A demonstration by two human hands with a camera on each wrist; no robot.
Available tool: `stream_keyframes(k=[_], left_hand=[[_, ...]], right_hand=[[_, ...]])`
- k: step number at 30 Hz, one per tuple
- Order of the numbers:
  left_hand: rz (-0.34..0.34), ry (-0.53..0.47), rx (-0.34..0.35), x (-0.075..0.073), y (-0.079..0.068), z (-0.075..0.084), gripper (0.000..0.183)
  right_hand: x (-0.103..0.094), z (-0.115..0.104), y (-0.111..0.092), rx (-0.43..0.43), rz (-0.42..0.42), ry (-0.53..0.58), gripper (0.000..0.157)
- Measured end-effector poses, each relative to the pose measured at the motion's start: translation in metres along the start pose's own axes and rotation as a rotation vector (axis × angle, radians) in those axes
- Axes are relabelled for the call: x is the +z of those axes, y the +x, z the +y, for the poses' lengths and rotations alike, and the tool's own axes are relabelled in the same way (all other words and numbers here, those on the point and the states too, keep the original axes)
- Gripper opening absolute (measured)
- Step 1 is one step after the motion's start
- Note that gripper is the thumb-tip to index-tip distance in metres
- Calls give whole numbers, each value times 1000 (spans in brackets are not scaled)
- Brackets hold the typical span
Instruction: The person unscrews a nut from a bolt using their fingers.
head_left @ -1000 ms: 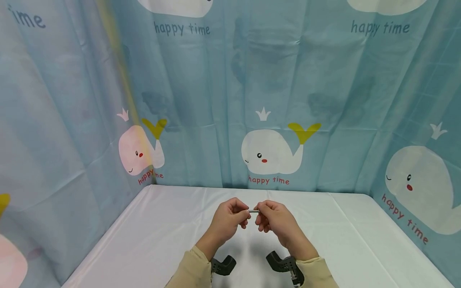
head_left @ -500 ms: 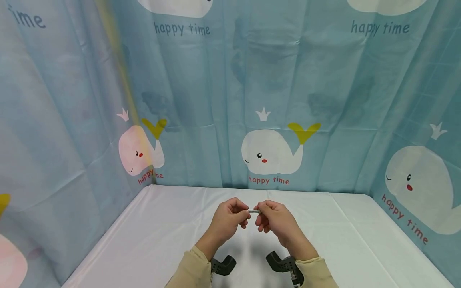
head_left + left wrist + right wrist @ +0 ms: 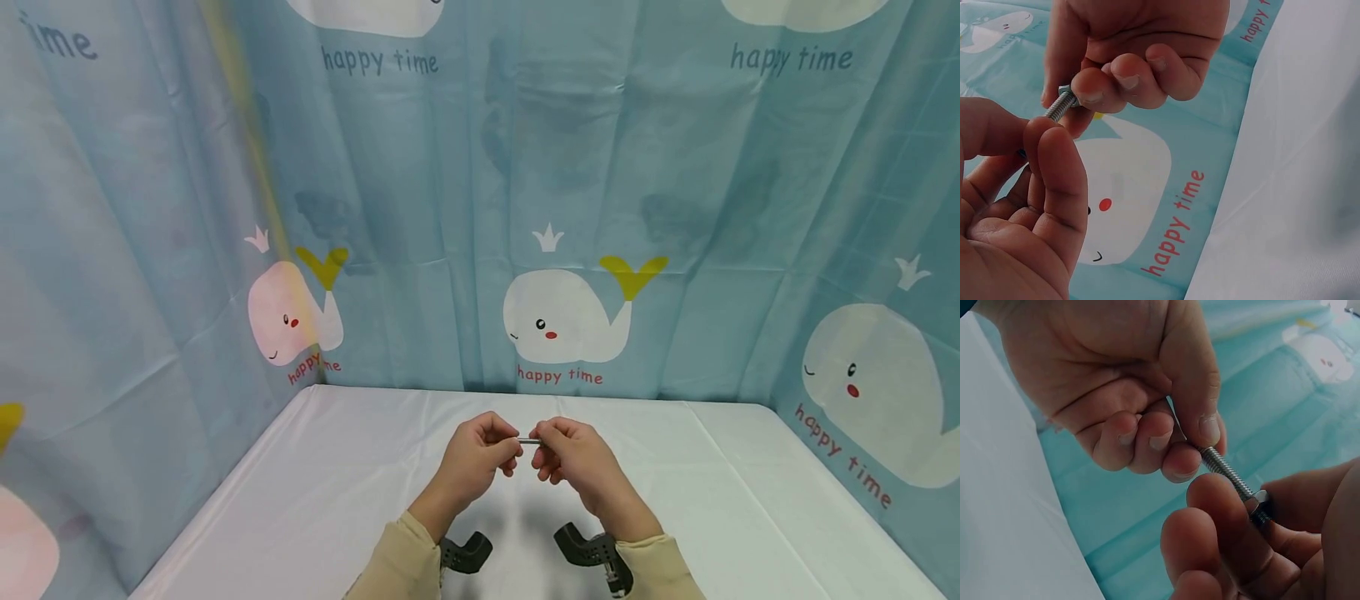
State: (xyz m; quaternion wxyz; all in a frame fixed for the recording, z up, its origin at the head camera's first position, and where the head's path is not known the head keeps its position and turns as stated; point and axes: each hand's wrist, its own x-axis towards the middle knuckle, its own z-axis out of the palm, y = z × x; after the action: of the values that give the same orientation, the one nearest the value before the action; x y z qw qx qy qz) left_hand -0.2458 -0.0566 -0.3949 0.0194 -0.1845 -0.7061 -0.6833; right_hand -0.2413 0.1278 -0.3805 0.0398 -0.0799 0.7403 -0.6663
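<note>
Held level between both hands over the table is a small silver threaded bolt (image 3: 529, 441). My left hand (image 3: 480, 454) pinches one end of it between thumb and index finger. At the other end, my right hand (image 3: 579, 457) has its thumb and index finger at a hex nut (image 3: 1260, 499) around the bolt's shaft. Bare thread shows between the two hands in both wrist views. The remaining fingers of each hand are bent inward. Fingertips hide both ends of the bolt.
A white cloth covers the table (image 3: 315, 500). Behind it and along both sides hangs a blue curtain (image 3: 420, 208) printed with whales. Black camera mounts (image 3: 467, 553) sit at both wrists, below the beige sleeves (image 3: 401, 558).
</note>
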Motion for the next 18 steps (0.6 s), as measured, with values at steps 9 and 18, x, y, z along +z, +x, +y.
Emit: stream_keyframes(k=[9,18], left_hand=[[-5,-10,1,0,-1,-1,8],[-1,-16,2,-1,0,-1,10]], right_hand=[[0,0,1,-2,-2,38,27],[-2,2,1,-1,-15,18,24]])
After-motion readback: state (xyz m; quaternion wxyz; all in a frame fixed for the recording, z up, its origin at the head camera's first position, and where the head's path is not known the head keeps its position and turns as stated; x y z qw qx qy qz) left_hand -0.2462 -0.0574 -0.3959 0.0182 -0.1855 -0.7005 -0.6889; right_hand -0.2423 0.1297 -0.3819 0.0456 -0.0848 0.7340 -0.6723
